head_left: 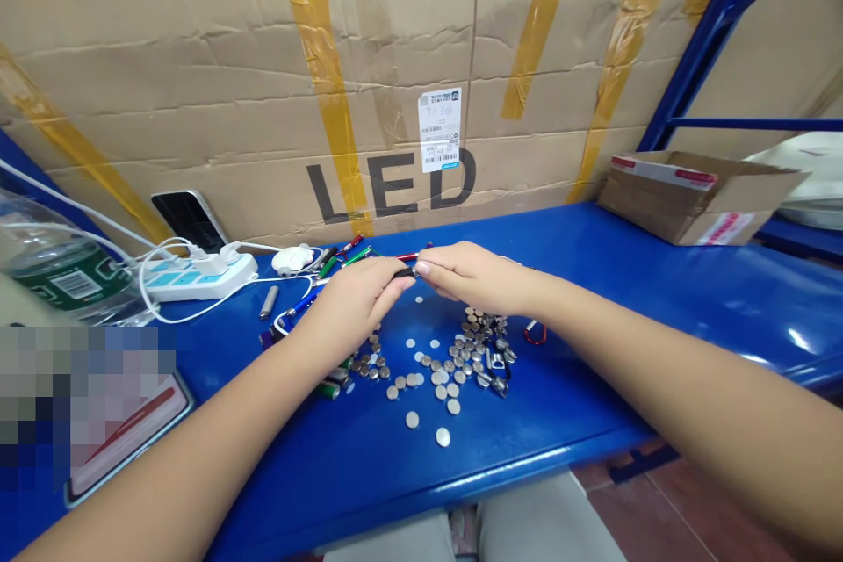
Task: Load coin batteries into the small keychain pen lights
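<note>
Both hands meet at the centre of the frame above the blue surface (593, 281). The left hand (359, 294) and the right hand (471, 277) each close their grip on one small dark pen-shaped item (403, 273), pinching it between fingertips from opposite ends. The item is held just above the surface, near the back of the scatter of button cells.

Containers:
- One open cardboard box (691, 198), upper right of the frame, on the surface; its contents cannot be seen.
- One clear water bottle (59, 268) with a green label, left edge of the frame, lying tilted.

Loose items on the surface:
- Silver button cells (435, 369), several dozen, too many and too small to count exactly, spread below the hands at centre.
- Small coloured pen-shaped items (342, 255), in red, green, blue and silver, clustered behind and left of the left hand; exact count cannot be told.
- One white power strip (198, 277) with white cables, left of centre.
- One phone (188, 219), leaning against the large cardboard sheet (198, 105) marked "LED".
</note>
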Action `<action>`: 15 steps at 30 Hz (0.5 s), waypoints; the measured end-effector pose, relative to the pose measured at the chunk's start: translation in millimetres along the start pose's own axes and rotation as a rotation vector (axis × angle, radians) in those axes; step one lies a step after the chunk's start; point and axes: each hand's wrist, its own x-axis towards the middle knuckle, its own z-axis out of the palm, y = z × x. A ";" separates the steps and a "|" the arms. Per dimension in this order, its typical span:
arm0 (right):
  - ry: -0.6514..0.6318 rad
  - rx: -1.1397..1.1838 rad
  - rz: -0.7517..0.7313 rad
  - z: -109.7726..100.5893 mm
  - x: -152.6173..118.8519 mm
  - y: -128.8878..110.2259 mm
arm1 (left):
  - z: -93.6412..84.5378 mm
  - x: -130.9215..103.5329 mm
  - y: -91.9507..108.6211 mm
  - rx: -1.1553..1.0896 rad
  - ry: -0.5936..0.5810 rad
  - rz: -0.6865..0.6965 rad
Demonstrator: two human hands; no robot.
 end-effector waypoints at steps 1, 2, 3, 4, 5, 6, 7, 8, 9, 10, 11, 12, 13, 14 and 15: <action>0.005 0.023 0.019 0.9 0.4 -0.1 | -0.3 0.6 -0.5 -0.001 -0.013 -0.007; 0.012 0.036 0.042 2.0 0.8 0.0 | -0.4 1.1 -1.1 -0.009 -0.036 -0.024; 0.017 0.039 0.062 3.2 1.4 0.4 | -0.3 1.3 -1.9 -0.023 -0.063 -0.046; 0.012 0.031 0.074 4.3 2.0 1.2 | -0.2 1.4 -2.9 -0.039 -0.093 -0.065; -0.006 0.013 0.076 5.4 2.7 2.3 | 0.1 1.3 -4.2 -0.057 -0.121 -0.080; -0.033 -0.011 0.069 6.4 3.3 3.8 | 0.5 1.0 -5.7 -0.072 -0.142 -0.089; -0.060 -0.034 0.062 7.2 3.9 5.6 | 0.9 0.5 -7.4 -0.083 -0.155 -0.092; -0.081 -0.054 0.058 7.8 4.4 7.5 | 1.2 0.0 -9.2 -0.089 -0.164 -0.093; -0.091 -0.069 0.059 8.1 4.8 9.4 | 1.4 -0.5 -11.1 -0.091 -0.172 -0.098; -0.088 -0.081 0.064 8.2 5.0 11.4 | 1.6 -1.0 -13.0 -0.086 -0.178 -0.105; -0.076 -0.089 0.071 7.9 5.1 13.2 | 1.7 -1.3 -15.0 -0.074 -0.184 -0.112; -0.060 -0.095 0.079 7.4 5.1 15.0 | 1.8 -1.5 -16.9 -0.059 -0.193 -0.117; -0.045 -0.100 0.088 6.7 5.0 16.6 | 1.8 -1.6 -18.9 -0.045 -0.203 -0.124; -0.032 -0.103 0.101 5.9 4.8 17.9 | 1.7 -1.7 -20.7 -0.034 -0.213 -0.133; -0.025 -0.104 0.119 5.0 4.7 19.1 | 1.6 -1.7 -22.5 -0.026 -0.223 -0.144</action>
